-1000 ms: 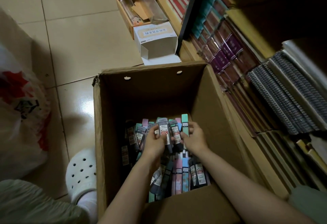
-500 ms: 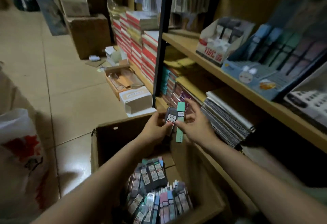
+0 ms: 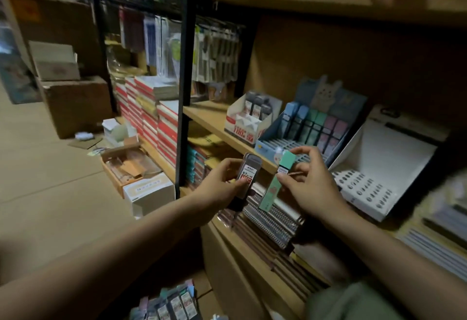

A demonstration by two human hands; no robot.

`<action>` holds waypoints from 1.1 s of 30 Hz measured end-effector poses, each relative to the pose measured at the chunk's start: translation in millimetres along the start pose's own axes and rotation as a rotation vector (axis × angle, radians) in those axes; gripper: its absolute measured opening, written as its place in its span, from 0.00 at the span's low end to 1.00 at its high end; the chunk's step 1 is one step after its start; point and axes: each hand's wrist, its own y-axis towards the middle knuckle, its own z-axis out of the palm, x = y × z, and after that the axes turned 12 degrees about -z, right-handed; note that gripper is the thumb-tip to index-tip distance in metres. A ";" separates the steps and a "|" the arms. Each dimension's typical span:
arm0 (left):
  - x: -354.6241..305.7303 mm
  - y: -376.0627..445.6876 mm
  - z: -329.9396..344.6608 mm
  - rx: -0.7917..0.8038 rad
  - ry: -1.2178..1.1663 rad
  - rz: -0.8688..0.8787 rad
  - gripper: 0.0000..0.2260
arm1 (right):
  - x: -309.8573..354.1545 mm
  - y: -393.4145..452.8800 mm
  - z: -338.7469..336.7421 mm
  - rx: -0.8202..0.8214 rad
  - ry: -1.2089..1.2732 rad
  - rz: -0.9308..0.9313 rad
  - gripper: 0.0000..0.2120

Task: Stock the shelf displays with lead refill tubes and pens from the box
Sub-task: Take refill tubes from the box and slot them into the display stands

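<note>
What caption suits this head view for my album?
Left hand grips dark lead tubes, right hand pinches a green tube before shelf displays.

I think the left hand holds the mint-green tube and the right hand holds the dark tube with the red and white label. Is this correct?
Not quite: the hands are swapped. In the head view, the left hand holds the dark tube with the red and white label, and the right hand holds the mint-green tube.

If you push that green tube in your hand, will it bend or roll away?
Probably neither. The green tube looks like a straight, flat-sided case, so it likely stays stiff and slides rather than rolls. The right hand pinches it with just fingertips, so it seems light. Its smooth-looking surface might be a bit slippery.
</note>
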 end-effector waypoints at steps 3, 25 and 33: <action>-10.1 8.7 9.3 0.003 -0.020 0.017 0.13 | 6.8 8.4 -19.3 -0.050 -0.029 -0.025 0.22; -48.2 72.3 15.5 0.105 -0.229 0.057 0.16 | -13.0 143.1 -65.0 -0.082 -0.763 -0.191 0.14; -44.4 86.0 7.9 0.106 -0.214 0.063 0.16 | -35.0 149.3 -55.1 -0.117 -0.696 -0.093 0.15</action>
